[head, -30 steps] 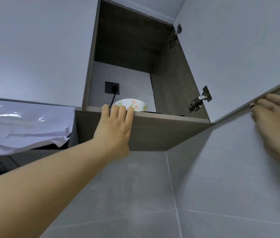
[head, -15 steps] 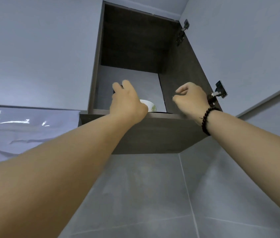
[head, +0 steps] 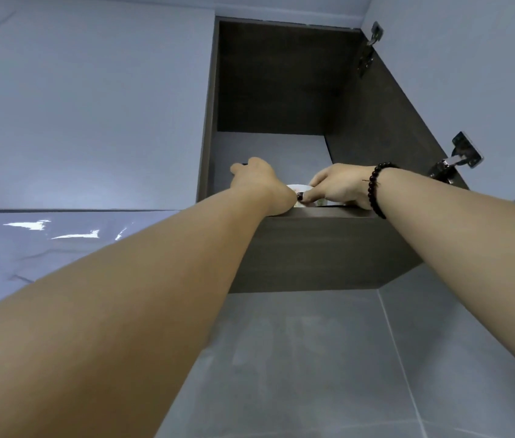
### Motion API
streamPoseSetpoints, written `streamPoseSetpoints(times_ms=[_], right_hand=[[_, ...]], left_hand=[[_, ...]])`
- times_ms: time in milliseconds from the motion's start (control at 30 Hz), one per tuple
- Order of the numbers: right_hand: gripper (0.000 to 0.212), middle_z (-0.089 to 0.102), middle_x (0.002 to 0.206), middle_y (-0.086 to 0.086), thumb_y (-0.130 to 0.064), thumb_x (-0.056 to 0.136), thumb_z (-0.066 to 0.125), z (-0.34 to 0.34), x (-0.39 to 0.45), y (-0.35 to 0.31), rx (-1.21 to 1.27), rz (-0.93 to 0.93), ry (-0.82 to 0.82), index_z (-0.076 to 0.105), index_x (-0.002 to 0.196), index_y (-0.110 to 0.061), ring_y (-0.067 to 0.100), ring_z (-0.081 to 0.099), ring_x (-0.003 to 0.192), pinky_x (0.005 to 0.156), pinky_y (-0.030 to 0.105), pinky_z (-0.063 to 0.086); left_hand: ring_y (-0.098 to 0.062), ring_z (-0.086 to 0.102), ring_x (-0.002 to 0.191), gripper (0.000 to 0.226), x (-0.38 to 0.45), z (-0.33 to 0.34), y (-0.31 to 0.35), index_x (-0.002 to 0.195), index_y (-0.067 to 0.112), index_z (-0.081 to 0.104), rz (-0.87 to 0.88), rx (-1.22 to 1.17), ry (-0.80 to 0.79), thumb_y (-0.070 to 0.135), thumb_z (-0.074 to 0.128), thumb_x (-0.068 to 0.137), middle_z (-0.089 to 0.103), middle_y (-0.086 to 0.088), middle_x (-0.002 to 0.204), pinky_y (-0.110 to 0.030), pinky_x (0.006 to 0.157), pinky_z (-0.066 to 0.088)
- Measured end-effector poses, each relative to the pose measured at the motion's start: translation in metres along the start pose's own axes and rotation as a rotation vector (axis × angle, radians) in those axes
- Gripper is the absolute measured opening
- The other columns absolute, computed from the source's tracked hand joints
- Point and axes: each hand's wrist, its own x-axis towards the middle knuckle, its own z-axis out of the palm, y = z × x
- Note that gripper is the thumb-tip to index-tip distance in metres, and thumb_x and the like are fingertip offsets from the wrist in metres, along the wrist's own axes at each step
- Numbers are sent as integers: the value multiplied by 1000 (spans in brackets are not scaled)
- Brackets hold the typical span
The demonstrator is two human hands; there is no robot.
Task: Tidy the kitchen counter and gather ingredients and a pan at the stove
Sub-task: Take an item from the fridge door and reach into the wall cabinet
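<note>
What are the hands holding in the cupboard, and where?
The right hand pinches the white bowl at its near rim; the left hand reaches beside it, its grip hidden.

A wall cabinet [head: 313, 248] of dark wood grain stands open, seen from below. Its inner back panel [head: 269, 159] is pale grey low down and dark brown higher up, with the dark right side wall [head: 386, 131] running up to the top. Two metal hinges sit on that side: an upper hinge [head: 368, 55] near the cabinet's top corner and a lower hinge [head: 455, 159] near its front edge. The open door [head: 471, 58] rises pale grey to the right of the cabinet. Left of the cabinet is a closed pale door front [head: 85, 105], and under that a glossy film-covered surface [head: 44, 248] catching bright glints. Below the cabinet, large grey wall tiles [head: 297, 358] meet at thin pale grout lines [head: 395, 343].
</note>
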Motion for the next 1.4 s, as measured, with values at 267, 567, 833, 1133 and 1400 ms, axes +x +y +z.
streamPoseSetpoints(times_ms=[267,567,833,1133,1400], right_hand=[[43,60,120,9,-30,82,74,-14,4,-6,284,-7,-10,66,113,-1,23,56,110,85,37,56],[42,50,133,15,-22,78,77,-51,-15,-42,411,-37,-82,63,113,-2,32,56,115,80,51,58],[46,58,124,12,-31,80,75,-52,-24,-53,280,-91,-4,61,117,-7,29,61,108,82,44,58],[29,56,83,8,-41,86,62,-30,10,16,-1,62,288,53,87,-14,24,58,73,60,29,48],[45,41,147,14,-25,103,37,-12,11,31,-356,296,-271,38,141,-1,24,46,127,95,25,41]], left_hand=[[-28,52,105,88,3,-3,0,141,14,33,-71,-35,-105,43,79,71,42,-13,135,-35,84,48],[-31,42,126,135,11,1,-4,147,32,-11,-24,-311,-25,58,84,53,32,-11,143,-50,103,44],[-21,47,119,113,3,-1,-9,139,22,14,88,-427,122,54,85,58,43,-4,130,-38,95,49],[-22,42,118,113,-7,-7,-8,137,23,11,59,-415,119,51,86,58,37,-7,132,-32,85,40],[-18,42,117,109,-6,-4,-11,136,23,14,116,-396,122,53,85,59,37,-5,133,-30,85,39]])
